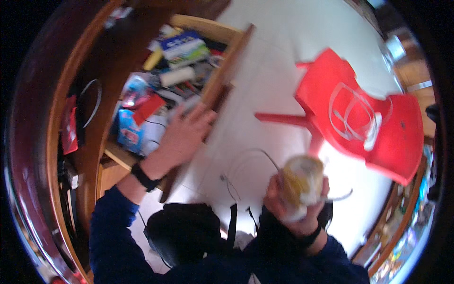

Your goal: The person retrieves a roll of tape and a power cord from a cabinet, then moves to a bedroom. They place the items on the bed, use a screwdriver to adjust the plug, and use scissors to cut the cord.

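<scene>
My left hand (182, 135) lies over the right-hand side of an open wooden drawer (222, 78), fingers stretched out and somewhat blurred. Its fingertips come close to the drawer's front panel; whether they touch it I cannot tell. Crammed into the drawer are a blue, white and green box (186, 49), a white cylinder (177, 76), a red piece (149, 109), a blue packet (131, 128) and other small items. My right hand (295, 215) is closed round a yellowish and white roll-shaped thing (302, 177), held up above the floor. Blur hides its exact kind.
A red plastic stool (364, 123) stands on the right, with a coiled white cable (347, 113) and a white power strip (373, 131) on its seat. Thin cords (230, 187) trail near the pale floor. A brown wooden desk (40, 118) rises at the left.
</scene>
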Demonstrator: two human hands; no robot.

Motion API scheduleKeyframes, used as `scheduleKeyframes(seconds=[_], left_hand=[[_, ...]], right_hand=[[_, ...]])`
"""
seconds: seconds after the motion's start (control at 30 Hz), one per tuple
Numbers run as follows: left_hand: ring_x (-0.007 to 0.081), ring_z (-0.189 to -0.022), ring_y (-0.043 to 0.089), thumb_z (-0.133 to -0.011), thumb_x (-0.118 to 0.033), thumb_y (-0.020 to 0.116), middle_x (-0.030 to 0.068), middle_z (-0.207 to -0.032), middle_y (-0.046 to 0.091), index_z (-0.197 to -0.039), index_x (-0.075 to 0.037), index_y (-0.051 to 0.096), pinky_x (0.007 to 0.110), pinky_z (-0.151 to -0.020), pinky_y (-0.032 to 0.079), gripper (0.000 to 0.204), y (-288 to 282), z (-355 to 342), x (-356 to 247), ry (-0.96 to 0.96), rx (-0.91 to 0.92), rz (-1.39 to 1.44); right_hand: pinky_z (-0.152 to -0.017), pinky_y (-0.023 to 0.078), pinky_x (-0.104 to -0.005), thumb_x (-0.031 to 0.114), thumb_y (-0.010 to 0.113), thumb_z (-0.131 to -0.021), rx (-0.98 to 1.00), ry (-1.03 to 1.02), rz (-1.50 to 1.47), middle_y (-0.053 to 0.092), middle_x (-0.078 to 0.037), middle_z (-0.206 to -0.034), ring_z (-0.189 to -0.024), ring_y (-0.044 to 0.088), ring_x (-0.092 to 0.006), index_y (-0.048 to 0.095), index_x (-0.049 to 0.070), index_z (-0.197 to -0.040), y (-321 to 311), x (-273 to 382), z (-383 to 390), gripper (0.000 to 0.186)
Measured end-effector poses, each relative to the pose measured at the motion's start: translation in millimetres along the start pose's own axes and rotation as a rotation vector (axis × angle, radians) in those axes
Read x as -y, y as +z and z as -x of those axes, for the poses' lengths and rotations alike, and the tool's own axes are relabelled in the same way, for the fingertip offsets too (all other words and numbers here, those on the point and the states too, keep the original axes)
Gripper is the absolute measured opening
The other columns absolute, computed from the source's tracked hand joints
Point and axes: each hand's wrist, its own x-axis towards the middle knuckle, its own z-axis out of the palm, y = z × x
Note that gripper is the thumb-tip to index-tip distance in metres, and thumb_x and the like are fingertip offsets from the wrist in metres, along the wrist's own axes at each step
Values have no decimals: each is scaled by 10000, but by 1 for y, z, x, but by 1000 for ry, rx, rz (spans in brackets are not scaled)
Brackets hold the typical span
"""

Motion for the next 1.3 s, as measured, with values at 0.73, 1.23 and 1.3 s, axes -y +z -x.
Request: scheduleKeyframes(seconds=[0.73,1.23,1.3], left_hand=[[292,-1497,161,-929,-351,620,81,-1628,184,-1400,49,479,497,-1222,125,634,2,19,103,-730,152,-456],[221,-1024,678,-947,-702,401,127,-1049,714,-1096,-37,675,369,-921,525,735,-35,18,-93,-813,936,1825],[281,-1129,625,-954,-723,314,188,-1266,624,-1244,-9,573,407,-1005,468,813,-58,28,-152,-965,959,2566]], right_hand=[[-630,461,-290,776,303,-910,121,-58,-113,659,-211,-1085,-653,607,-190,499,81,-1308,-17,4,1,825],[-460,477,-279,786,474,-822,146,90,-237,654,-278,-963,-569,615,-226,512,-22,-1284,8,18,39,931],[-463,495,-275,719,548,-806,38,278,-154,656,-274,-979,-633,652,-251,495,-4,-1317,11,16,71,887]])
